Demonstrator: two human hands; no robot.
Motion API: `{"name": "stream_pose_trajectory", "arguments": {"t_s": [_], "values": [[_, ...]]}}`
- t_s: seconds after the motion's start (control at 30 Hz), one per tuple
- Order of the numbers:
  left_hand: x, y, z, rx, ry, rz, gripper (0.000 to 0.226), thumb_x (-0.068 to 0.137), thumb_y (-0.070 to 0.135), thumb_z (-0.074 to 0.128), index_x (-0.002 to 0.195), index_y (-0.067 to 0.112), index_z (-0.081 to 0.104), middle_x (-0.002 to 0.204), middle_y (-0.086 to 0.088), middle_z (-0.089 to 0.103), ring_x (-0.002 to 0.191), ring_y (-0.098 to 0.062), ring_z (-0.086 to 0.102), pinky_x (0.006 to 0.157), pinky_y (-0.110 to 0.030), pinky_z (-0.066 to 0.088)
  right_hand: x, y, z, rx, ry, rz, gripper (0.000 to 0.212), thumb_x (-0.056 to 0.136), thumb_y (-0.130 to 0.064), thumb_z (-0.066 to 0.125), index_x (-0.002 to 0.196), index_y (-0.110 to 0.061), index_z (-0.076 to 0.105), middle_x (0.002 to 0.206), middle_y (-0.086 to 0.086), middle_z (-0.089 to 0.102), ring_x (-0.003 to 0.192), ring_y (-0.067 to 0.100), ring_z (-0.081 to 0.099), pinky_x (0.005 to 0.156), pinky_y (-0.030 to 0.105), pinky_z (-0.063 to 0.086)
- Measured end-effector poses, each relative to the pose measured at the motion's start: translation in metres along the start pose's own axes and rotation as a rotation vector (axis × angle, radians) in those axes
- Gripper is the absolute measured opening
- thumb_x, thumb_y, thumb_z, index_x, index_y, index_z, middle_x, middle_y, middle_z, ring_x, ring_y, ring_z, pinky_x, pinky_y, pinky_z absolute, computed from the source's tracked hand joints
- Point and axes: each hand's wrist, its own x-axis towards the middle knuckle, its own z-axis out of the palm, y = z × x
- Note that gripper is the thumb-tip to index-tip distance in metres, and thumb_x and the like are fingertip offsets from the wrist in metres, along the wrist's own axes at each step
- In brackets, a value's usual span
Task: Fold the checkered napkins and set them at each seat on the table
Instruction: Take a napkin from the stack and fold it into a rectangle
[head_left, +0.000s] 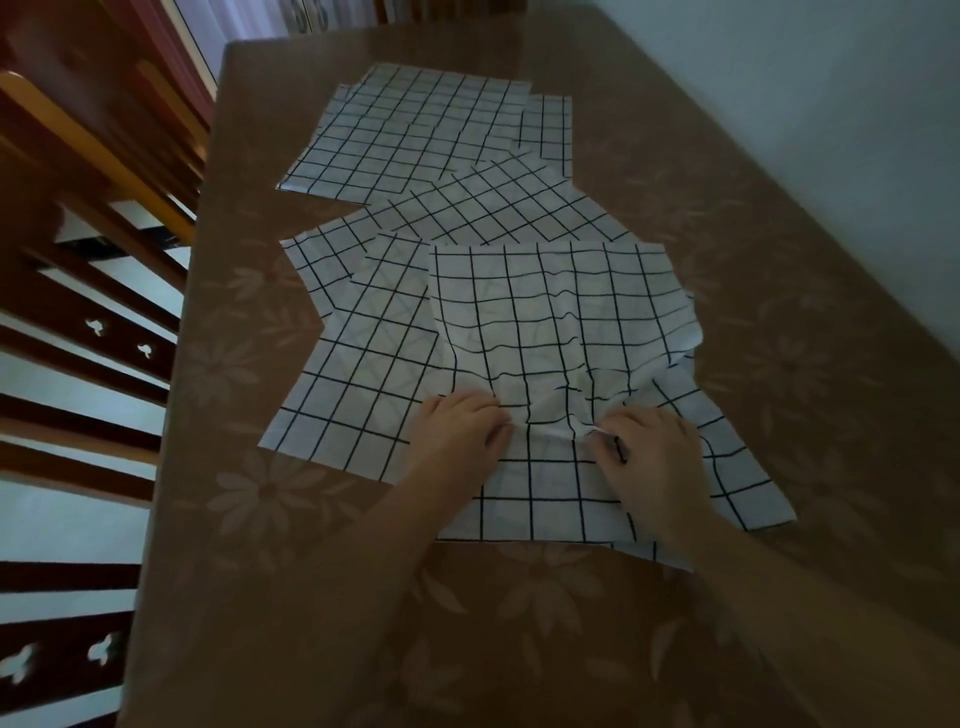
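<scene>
Several white napkins with a black grid lie overlapping down the middle of the table. The top napkin nearest me is rumpled, with its near edge bunched up. My left hand pinches that bunched edge on the left. My right hand pinches it on the right, a fold of cloth showing between the fingers. Under it lie flat napkins. Farther back lies another flat group of napkins.
The table wears a brown cloth with a pale flower print. Dark wooden chair backs stand close along its left edge. A pale wall runs along the right side.
</scene>
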Motion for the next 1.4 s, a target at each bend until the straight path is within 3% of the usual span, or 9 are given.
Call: {"name": "stream_pose_trajectory", "arguments": {"t_s": [0.3,0.4,0.63,0.77,0.9,1.0,1.07,1.27,1.4], "values": [[-0.011,0.001,-0.059,-0.082,-0.009,0.244,0.030,0.092,0.036,0.052,0.092,0.017,0.075,0.075,0.002,0.074,0.061,-0.018,0.067,0.060,-0.031,0.056,-0.024,-0.019,-0.059,0.151,0.000,-0.204,0.030,0.090,-0.024,0.059,0.061,-0.020,0.051,0.062,-0.017,0.026,0.057,0.005,0.029,0.059,0.015,0.025],[-0.001,0.008,-0.101,-0.043,0.044,0.327,0.030,0.092,0.035,0.051,0.090,0.018,0.075,0.072,0.003,0.072,0.058,-0.015,0.065,0.051,-0.027,0.053,-0.017,-0.026,-0.097,0.122,0.001,-0.215,0.028,0.089,-0.029,0.062,0.064,-0.017,0.060,0.055,-0.010,0.042,0.052,0.008,0.036,0.049,0.019,0.035],[0.021,0.036,-0.197,0.063,-0.025,0.360,0.047,0.101,0.047,0.030,0.112,0.023,0.069,0.092,0.003,0.074,0.079,-0.017,0.069,0.069,-0.033,0.056,0.009,-0.047,-0.193,0.057,0.047,-0.266,0.023,0.086,-0.028,0.071,0.065,-0.021,0.064,0.051,-0.009,0.050,0.045,0.006,0.041,0.040,0.021,0.043],[0.024,0.062,-0.239,0.052,0.032,0.383,0.045,0.100,0.049,0.032,0.110,0.025,0.068,0.095,0.006,0.073,0.084,-0.015,0.067,0.073,-0.036,0.056,0.017,-0.060,-0.238,0.005,-0.051,-0.218,0.029,0.087,-0.050,0.057,0.100,-0.026,0.069,0.091,-0.009,0.070,0.082,0.012,0.067,0.075,0.027,0.054],[0.023,0.100,-0.278,0.049,0.044,0.424,0.030,0.100,0.041,0.044,0.110,0.025,0.068,0.099,0.007,0.072,0.088,-0.013,0.065,0.076,-0.037,0.055,0.029,-0.092,-0.263,0.118,-0.195,-0.090,0.066,0.082,-0.054,0.066,0.138,-0.024,0.049,0.134,-0.008,0.057,0.123,0.011,0.053,0.103,0.026,0.039],[0.018,0.122,-0.312,-0.021,0.039,0.381,0.025,0.096,0.044,0.053,0.106,0.028,0.069,0.093,0.010,0.071,0.085,-0.009,0.064,0.078,-0.035,0.055,0.036,-0.113,-0.282,0.187,-0.242,-0.113,0.029,0.089,-0.041,0.063,0.097,-0.014,0.070,0.085,0.000,0.068,0.077,0.015,0.062,0.073,0.032,0.055],[0.013,0.124,-0.334,-0.175,-0.032,0.265,0.026,0.085,0.048,0.067,0.105,0.031,0.069,0.095,0.011,0.071,0.087,-0.006,0.065,0.080,-0.030,0.054,0.038,-0.117,-0.302,0.215,-0.247,-0.134,0.030,0.091,-0.032,0.062,0.075,-0.007,0.065,0.061,0.000,0.055,0.056,0.014,0.050,0.053,0.022,0.041],[0.003,0.114,-0.368,-0.472,-0.179,0.053,0.027,0.076,0.030,0.082,0.099,0.029,0.069,0.085,0.016,0.068,0.078,0.006,0.063,0.071,-0.010,0.046,0.037,-0.100,-0.367,0.381,-0.346,-0.120,0.018,0.087,-0.026,0.070,0.069,-0.026,0.066,0.062,-0.007,0.067,0.056,0.002,0.060,0.056,0.014,0.046],[0.005,0.125,-0.362,-0.519,-0.252,-0.053,0.065,0.066,0.060,0.077,0.107,0.010,0.068,0.104,-0.012,0.072,0.097,-0.028,0.069,0.093,-0.046,0.054,0.034,-0.088,-0.389,0.522,-0.377,-0.093,0.026,0.087,-0.015,0.068,0.066,-0.028,0.061,0.050,-0.031,0.060,0.053,-0.016,0.056,0.054,0.003,0.040]]}}
